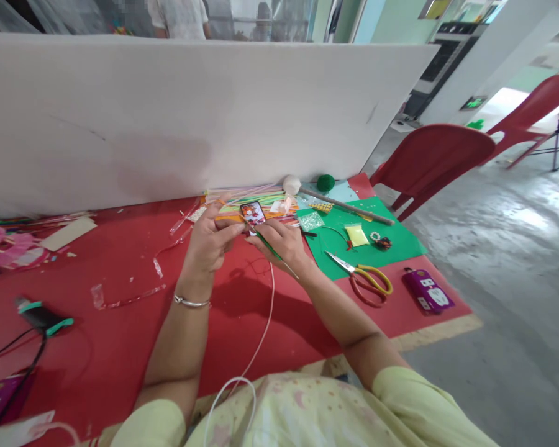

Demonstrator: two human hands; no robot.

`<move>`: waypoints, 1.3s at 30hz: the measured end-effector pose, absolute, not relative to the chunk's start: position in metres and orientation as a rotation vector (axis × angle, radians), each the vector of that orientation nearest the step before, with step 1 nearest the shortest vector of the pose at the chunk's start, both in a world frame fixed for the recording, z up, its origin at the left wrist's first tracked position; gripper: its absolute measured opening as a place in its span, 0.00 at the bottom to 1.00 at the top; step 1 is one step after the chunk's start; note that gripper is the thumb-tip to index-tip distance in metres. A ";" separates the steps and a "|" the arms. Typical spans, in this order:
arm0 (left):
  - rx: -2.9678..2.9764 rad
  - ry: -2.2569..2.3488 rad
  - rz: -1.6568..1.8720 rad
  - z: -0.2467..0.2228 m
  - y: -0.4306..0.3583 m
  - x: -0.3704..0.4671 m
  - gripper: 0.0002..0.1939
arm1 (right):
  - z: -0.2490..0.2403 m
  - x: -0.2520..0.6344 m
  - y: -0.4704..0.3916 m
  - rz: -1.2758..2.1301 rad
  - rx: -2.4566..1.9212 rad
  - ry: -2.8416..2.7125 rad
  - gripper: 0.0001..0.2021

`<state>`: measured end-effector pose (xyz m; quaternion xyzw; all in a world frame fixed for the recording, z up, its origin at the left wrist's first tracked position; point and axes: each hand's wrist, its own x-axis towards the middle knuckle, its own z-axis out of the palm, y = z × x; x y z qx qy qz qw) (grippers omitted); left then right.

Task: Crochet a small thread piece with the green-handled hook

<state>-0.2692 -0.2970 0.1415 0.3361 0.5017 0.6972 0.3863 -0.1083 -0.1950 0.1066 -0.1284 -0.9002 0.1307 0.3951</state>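
My left hand [213, 234] is closed, thumb and fingers pressed together on an orange piece [229, 220] above the red table. Close beside it, my right hand [282, 243] has its fingers bent round a thin green stem [269, 246] that slants down across the palm towards the wrist. The fingertips of both hands are near each other. Just beyond them a phone [253, 213] shows a lit picture. What lies between the fingertips is too small to make out. A pale cable [272, 292] runs from near the hands down to my lap.
Scissors [361, 273], a yellow packet [356, 234] and a grey rod [347, 205] lie on a green sheet [328, 264]. Right of them is a purple box [428, 292]. A black-and-teal tool [44, 318] lies left. A white board [168, 118] stands behind; a red chair [440, 155] stands right.
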 end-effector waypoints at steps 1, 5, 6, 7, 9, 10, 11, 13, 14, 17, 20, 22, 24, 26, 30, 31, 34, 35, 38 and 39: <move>0.818 1.226 1.751 0.142 -0.297 -0.270 0.42 | 0.107 -0.109 -0.196 0.350 -0.336 -2.285 0.20; 0.757 1.114 1.663 0.141 -0.295 -0.272 0.38 | 0.106 -0.110 -0.195 0.403 -0.338 -2.300 0.23; 0.753 1.112 1.665 0.140 -0.294 -0.272 0.38 | 0.105 -0.111 -0.195 0.389 -0.340 -2.301 0.23; 0.751 1.127 1.689 0.139 -0.293 -0.271 0.39 | 0.104 -0.112 -0.194 0.358 -0.345 -2.299 0.23; 0.762 1.192 1.794 0.138 -0.292 -0.269 0.43 | 0.101 -0.113 -0.194 0.256 -0.368 -2.279 0.21; 0.772 1.217 1.837 0.137 -0.292 -0.268 0.45 | 0.099 -0.113 -0.194 0.194 -0.374 -2.261 0.21; 0.779 1.220 1.845 0.137 -0.292 -0.267 0.46 | 0.098 -0.113 -0.194 0.137 -0.369 -2.245 0.20; 0.772 1.159 1.744 0.137 -0.292 -0.269 0.46 | 0.095 -0.113 -0.192 0.056 -0.326 -2.233 0.20; 0.756 1.112 1.664 0.138 -0.293 -0.271 0.45 | 0.094 -0.112 -0.191 0.036 -0.292 -2.233 0.20; 0.730 1.060 1.542 0.140 -0.296 -0.278 0.43 | 0.094 -0.111 -0.182 0.056 -0.167 -2.239 0.21; 0.760 1.110 1.579 0.143 -0.299 -0.283 0.44 | 0.098 -0.109 -0.171 0.140 -0.035 -2.233 0.20; 0.780 1.159 1.598 0.143 -0.300 -0.285 0.42 | 0.102 -0.107 -0.165 0.201 0.036 -2.242 0.18; 0.792 1.213 1.606 0.142 -0.301 -0.286 0.40 | 0.105 -0.104 -0.162 0.270 0.077 -2.266 0.17; 0.804 1.259 1.610 0.141 -0.301 -0.287 0.37 | 0.109 -0.102 -0.161 0.341 0.100 -2.292 0.15; 0.821 1.263 1.614 0.140 -0.301 -0.290 0.34 | 0.116 -0.099 -0.164 0.510 0.132 -2.298 0.12; 0.826 1.255 1.617 0.140 -0.302 -0.290 0.33 | 0.118 -0.098 -0.165 0.582 0.137 -2.287 0.11; 0.863 1.220 1.631 0.141 -0.302 -0.289 0.30 | 0.123 -0.097 -0.169 0.869 0.119 -2.229 0.11; 0.880 1.201 1.635 0.141 -0.301 -0.287 0.29 | 0.124 -0.096 -0.170 0.984 0.092 -2.201 0.12; 0.912 1.128 1.658 0.139 -0.299 -0.281 0.27 | 0.119 -0.099 -0.176 1.388 -0.049 -2.059 0.18; 0.913 1.107 1.670 0.138 -0.297 -0.278 0.27 | 0.116 -0.101 -0.178 1.529 -0.110 -1.991 0.20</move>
